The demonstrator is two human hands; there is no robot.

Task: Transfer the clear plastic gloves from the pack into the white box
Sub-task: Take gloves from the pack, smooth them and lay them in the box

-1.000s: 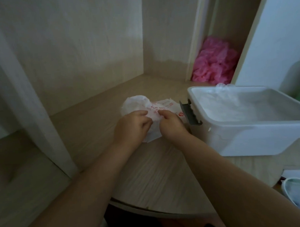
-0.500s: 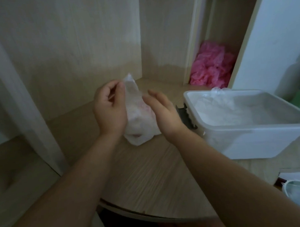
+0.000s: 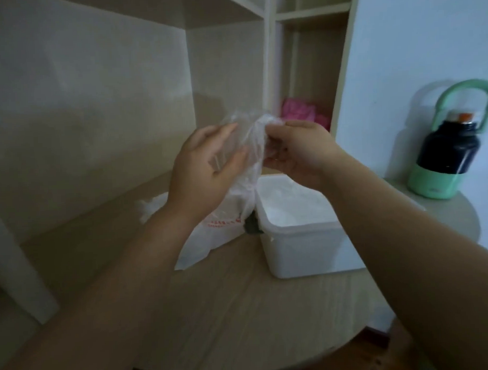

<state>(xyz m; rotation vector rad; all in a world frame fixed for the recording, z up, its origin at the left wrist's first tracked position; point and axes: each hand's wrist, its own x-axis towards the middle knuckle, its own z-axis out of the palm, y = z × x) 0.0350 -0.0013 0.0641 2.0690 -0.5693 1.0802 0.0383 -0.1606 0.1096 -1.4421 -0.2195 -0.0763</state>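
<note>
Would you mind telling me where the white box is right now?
In the head view the white box sits on the wooden table, right of centre, below the right hand, with the glove pack just to its left.

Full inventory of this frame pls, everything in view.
pack: 1, white with red print, held beside box
clear plastic gloves: bunch, uncountable, clear, at pack's top
white box: 1, white, open-topped, on table
latch: 1, dark grey, box's left end
crumpled plastic: 1, white, table, behind left arm
pink bundle: 1, pink, shelf compartment
bottle: 1, navy and mint, far right
table: 1, light wood, round
left hand: 1, grips pack
right hand: 1, pinches gloves
</note>
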